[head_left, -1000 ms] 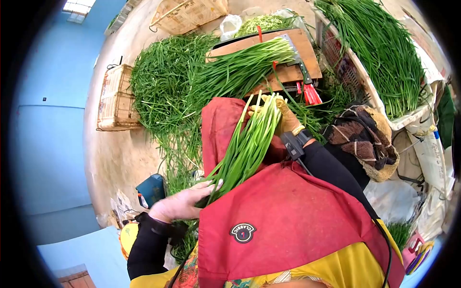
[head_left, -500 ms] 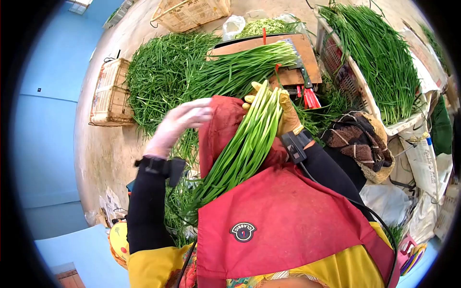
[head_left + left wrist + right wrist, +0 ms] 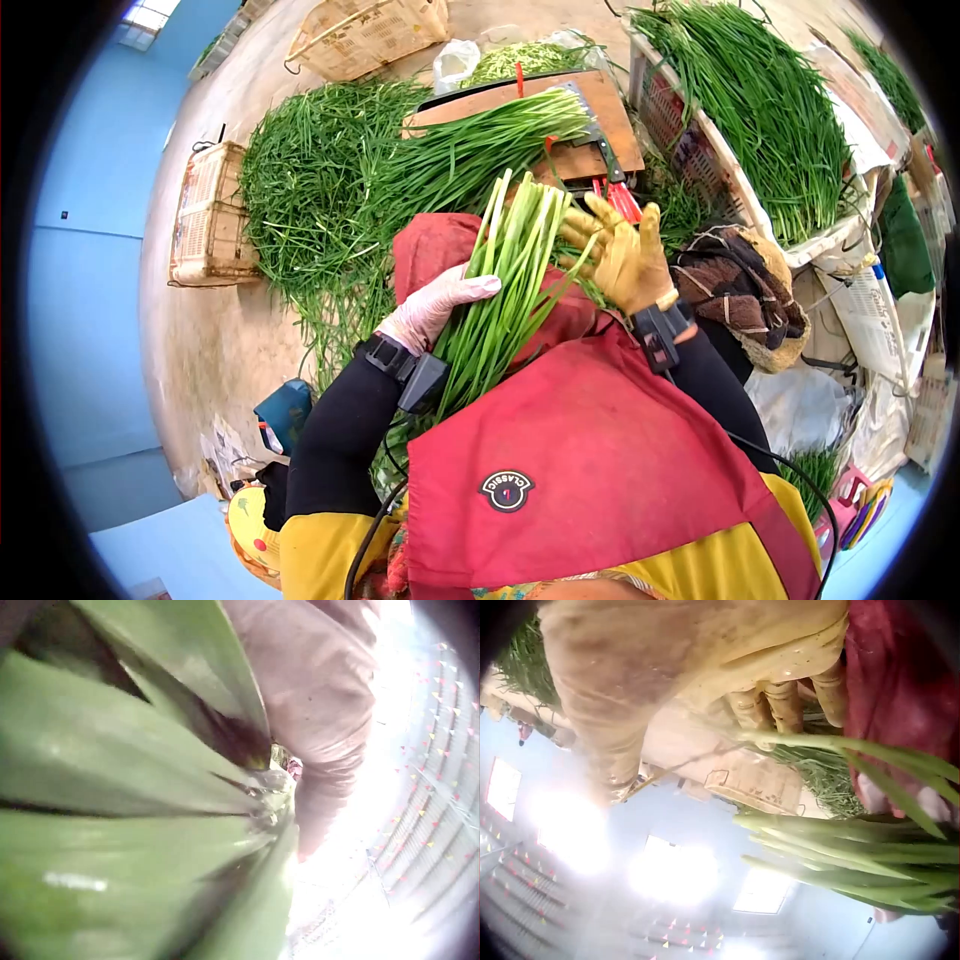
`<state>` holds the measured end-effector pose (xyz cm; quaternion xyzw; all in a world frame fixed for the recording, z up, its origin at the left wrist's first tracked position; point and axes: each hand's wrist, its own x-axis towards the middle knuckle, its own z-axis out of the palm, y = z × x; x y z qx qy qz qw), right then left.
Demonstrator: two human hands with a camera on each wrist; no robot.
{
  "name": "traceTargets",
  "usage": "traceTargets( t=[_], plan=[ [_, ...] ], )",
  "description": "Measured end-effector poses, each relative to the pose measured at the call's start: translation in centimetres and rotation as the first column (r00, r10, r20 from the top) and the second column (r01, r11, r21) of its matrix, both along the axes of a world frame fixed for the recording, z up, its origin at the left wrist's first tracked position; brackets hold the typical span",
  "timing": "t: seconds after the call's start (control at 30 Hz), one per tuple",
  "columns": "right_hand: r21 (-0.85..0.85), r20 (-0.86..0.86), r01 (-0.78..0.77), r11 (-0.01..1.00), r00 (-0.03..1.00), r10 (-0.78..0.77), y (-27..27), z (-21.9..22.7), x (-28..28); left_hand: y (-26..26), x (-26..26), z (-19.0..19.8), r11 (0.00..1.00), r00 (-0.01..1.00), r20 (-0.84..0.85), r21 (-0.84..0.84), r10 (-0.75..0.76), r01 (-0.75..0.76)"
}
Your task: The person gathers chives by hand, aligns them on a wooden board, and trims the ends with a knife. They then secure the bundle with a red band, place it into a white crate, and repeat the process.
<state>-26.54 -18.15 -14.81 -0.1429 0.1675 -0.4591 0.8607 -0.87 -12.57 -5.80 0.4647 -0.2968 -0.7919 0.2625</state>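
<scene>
Big crate [image 3: 672, 115], brimming with long green stalks, off the right edge of the wooden board [image 3: 575, 162]. By that board's left edge spreads a loose heap of greens [image 3: 320, 180]; nearer, a red apron [image 3: 590, 440] covers the lap. Across the board lies one bunch [image 3: 490, 145], pale ends towards the right edge. And here's the held bunch [image 3: 515, 265], in front of the board's near edge, over the apron: the white-gloved left hand [image 3: 435, 310] grips it, thumb across the stalks! Just beside it, the yellow-gloved right hand [image 3: 630, 260], fingers spread. Knife [image 3: 605, 152] along the board's right edge; red strips [image 3: 623, 203] off the near right corner.
</scene>
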Motion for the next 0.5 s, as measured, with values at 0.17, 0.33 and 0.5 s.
traceTargets(
  t=[0.17, 0.33, 0.5],
  plan=[
    [0.054, 0.043, -0.122, 0.991, 0.992, 0.12, 2.4, -0.8, 2.6, 0.0, -0.4, 0.8, 1.0, 0.998, 0.07, -0.032, 0.004, -0.002],
    [-0.074, -0.327, -0.138, 0.988, 0.939, 0.106, 2.0, 2.2, 4.7, 0.7, -0.9, 0.0, 0.972, 0.973, 0.23, -0.226, -0.013, 0.067],
    [-0.019, -0.18, -0.163, 0.986, 0.971, 0.157, 1.6, 0.8, 3.6, 0.3, 1.2, -0.7, 0.989, 0.986, 0.089, 0.027, 0.142, -0.145]
  ],
)
